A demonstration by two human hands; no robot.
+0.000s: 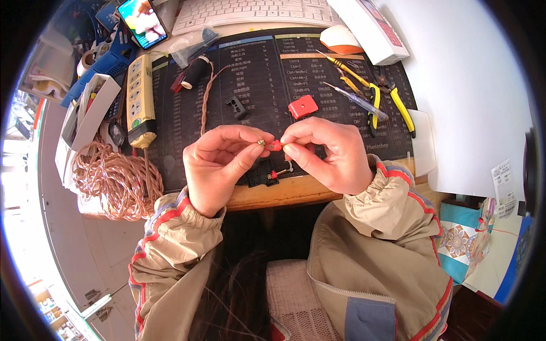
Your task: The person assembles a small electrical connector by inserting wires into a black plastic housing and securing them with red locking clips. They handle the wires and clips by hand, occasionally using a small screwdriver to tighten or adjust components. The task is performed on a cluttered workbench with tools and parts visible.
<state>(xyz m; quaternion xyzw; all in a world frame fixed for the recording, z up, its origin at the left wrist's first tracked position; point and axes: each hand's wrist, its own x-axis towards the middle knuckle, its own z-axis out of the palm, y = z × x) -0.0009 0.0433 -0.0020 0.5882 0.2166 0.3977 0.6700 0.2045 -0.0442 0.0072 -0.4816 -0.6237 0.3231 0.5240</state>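
Observation:
Above the near edge of a black desk mat, my two hands meet fingertip to fingertip. My left hand (222, 162) pinches a small brass-coloured metal piece (261, 142) between thumb and forefinger. Between the thumb and forefinger of my right hand (330, 152) is a small red plastic part (275, 146), right beside the metal piece; whether the two touch I cannot tell. Below the hands lies an open black plastic housing (260, 174), with another small red part (274, 175) at its right side. Beyond them rest a red plastic cover (302, 106) and a small black plastic part (236, 107).
At the right lie yellow-handled pliers (402, 112), a yellow screwdriver (347, 67) and a clear-handled screwdriver (358, 102). A power strip (141, 96) and coiled twisted wire (116, 181) are at left. Farther back are a mouse (340, 40), a keyboard (250, 12) and a phone (143, 24).

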